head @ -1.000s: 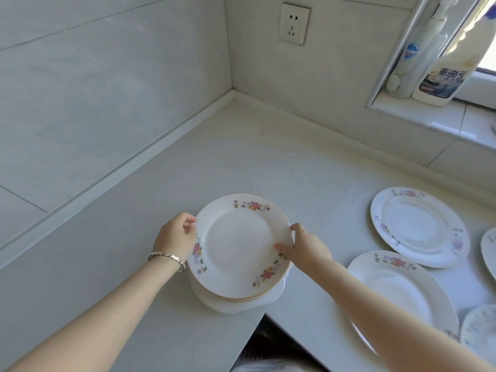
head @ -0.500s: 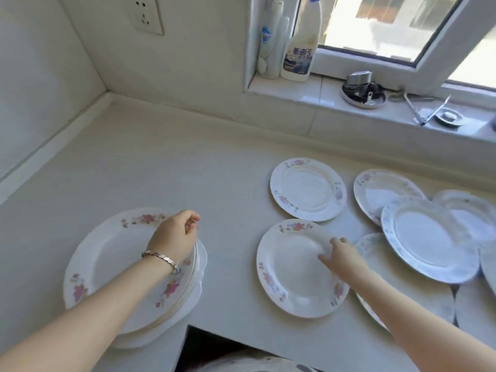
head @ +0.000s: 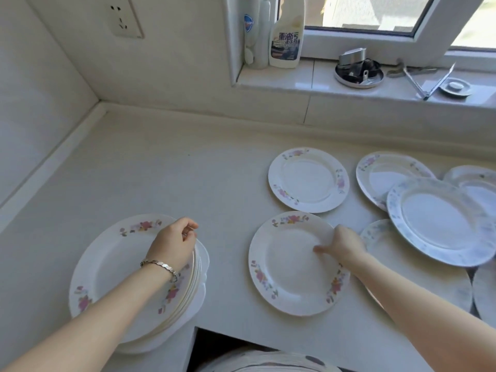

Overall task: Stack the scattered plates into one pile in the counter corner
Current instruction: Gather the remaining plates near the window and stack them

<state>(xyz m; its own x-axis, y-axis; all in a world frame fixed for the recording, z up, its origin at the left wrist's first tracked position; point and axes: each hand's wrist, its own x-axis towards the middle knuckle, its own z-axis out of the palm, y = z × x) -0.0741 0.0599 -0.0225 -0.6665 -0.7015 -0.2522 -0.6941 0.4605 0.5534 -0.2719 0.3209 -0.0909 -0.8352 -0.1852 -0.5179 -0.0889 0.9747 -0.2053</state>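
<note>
A pile of white plates [head: 112, 267] with pink flowers on the rims sits at the lower left of the counter, near its front edge. My left hand [head: 173, 245] rests on the pile's right rim, fingers curled over the top plate's edge. To the right lies a single flowered plate [head: 284, 275]. My right hand [head: 343, 244] pinches its right rim, thumb on top. Further right lie a flowered plate [head: 308, 179], another flowered plate [head: 381, 175], a blue-rimmed plate [head: 440, 221] overlapping its neighbours, and several more, partly hidden.
The counter corner [head: 107, 114] is at the far left, under a wall socket [head: 124, 18]. On the window sill stand a spray bottle [head: 287, 36], a soap bottle [head: 252, 33], a metal dish [head: 358, 71] and tongs [head: 418, 76]. The counter's front edge [head: 241, 338] steps inward.
My view swung right from the corner pile to the scattered plates. My right hand left the pile, reached right and took the single flowered plate's rim. My left hand stayed on the pile.
</note>
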